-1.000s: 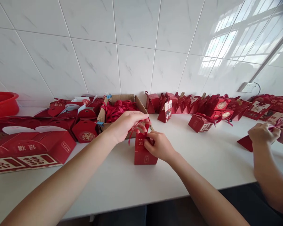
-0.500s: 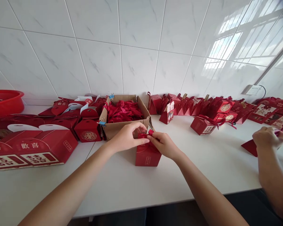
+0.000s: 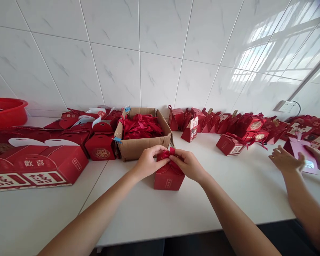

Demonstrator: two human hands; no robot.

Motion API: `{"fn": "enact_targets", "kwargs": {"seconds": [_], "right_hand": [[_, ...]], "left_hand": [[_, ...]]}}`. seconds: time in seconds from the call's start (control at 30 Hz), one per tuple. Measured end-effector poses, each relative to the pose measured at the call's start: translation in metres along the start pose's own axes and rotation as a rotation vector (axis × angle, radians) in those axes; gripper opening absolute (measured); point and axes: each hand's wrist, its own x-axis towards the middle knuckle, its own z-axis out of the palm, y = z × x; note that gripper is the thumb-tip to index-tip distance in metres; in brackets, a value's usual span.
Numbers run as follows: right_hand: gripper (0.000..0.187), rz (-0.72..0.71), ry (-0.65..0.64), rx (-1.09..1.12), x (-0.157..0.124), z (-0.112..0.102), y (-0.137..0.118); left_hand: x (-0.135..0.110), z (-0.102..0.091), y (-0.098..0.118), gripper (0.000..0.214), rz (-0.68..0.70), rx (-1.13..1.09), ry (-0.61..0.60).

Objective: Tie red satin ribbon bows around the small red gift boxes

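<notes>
A red gift box (image 3: 168, 179) stands upright on the white table in front of me. At its top is a red ribbon (image 3: 171, 153), pinched by both hands. My left hand (image 3: 149, 163) comes from the left, thumb and fingers closed on the ribbon. From the right, my right hand (image 3: 187, 164) grips it too, fingertips nearly meeting the left ones. The exact loop or knot is partly hidden behind the fingers. Just behind stands an open cardboard box (image 3: 142, 144) full of loose red ribbons (image 3: 141, 125).
Several red boxes with white handles (image 3: 52, 161) stand on the left, near a red basin (image 3: 9, 113). Ribboned boxes line the wall; one ribboned box (image 3: 230, 144) sits nearer. On the right, a co-worker's hands (image 3: 288, 160) are at a pink box (image 3: 301, 153).
My left hand has closed from a looser curl onto the ribbon, nearer my right hand. The co-worker's hands have come apart, and a pink box now shows between them.
</notes>
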Motion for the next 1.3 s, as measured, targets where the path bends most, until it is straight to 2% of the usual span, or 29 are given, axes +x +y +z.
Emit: {"fn": "enact_targets", "kwargs": {"seconds": [0.1,0.23,0.37,0.53,0.7,0.83,1.03,1.13,1.23,1.3], "right_hand": [[0.012,0.003,0.028,0.076,0.0,0.003,0.002],[0.022,0.048,0.108,0.174,0.0,0.008,0.005],[0.029,0.078,0.202,0.163,0.0,0.01,0.005],[0.016,0.05,0.197,0.07,-0.002,0.011,0.0],[0.02,0.031,0.201,-0.013,-0.006,0.009,-0.005],[0.019,-0.003,0.141,-0.089,-0.008,0.004,-0.007],[0.018,0.061,0.164,-0.145,-0.004,0.005,-0.005],[0.011,0.186,0.18,-0.042,-0.002,0.006,-0.005],[0.016,0.296,0.102,0.163,-0.002,0.003,-0.003],[0.022,0.308,0.027,0.247,-0.003,0.0,-0.002]], "left_hand": [[-0.001,0.003,-0.004,0.016,-0.001,-0.022,0.02],[-0.002,0.006,-0.007,0.013,0.015,-0.023,0.05],[-0.005,0.007,-0.006,0.013,0.056,-0.006,0.063],[-0.008,0.007,-0.008,0.01,0.108,0.021,0.083],[-0.009,0.007,-0.01,0.01,0.136,0.052,0.104],[-0.007,0.004,-0.008,0.013,0.144,0.078,0.083],[-0.002,-0.001,-0.005,0.011,0.183,0.187,0.086],[-0.001,-0.001,-0.006,0.014,0.218,0.239,0.099],[-0.002,0.0,-0.008,0.016,0.244,0.243,0.098],[-0.002,0.001,-0.01,0.016,0.247,0.224,0.089]]}}
